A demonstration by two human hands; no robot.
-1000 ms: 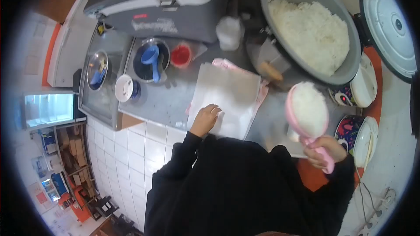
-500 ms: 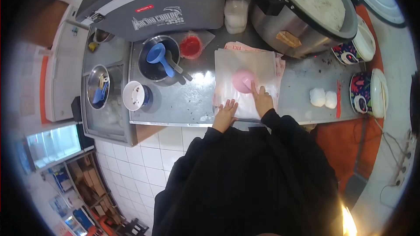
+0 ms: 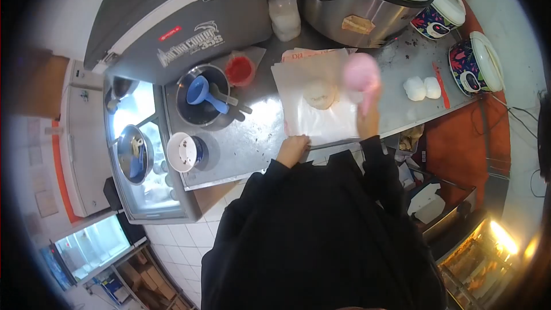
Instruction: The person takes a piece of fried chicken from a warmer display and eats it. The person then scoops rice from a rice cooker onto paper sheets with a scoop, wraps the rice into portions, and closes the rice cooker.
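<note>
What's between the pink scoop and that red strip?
Two white lumps, side by side near the red strip; bare counter separates them from the pink scoop, in the head view.

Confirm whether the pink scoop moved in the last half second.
Yes: against the rice cooker, the pink scoop shifted right, off the middle of the paper.

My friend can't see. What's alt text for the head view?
A right hand holds a pink scoop beside a pale mound on paper; the left hand is at the paper's edge. Behind stand a rice cooker and cooler.
</note>
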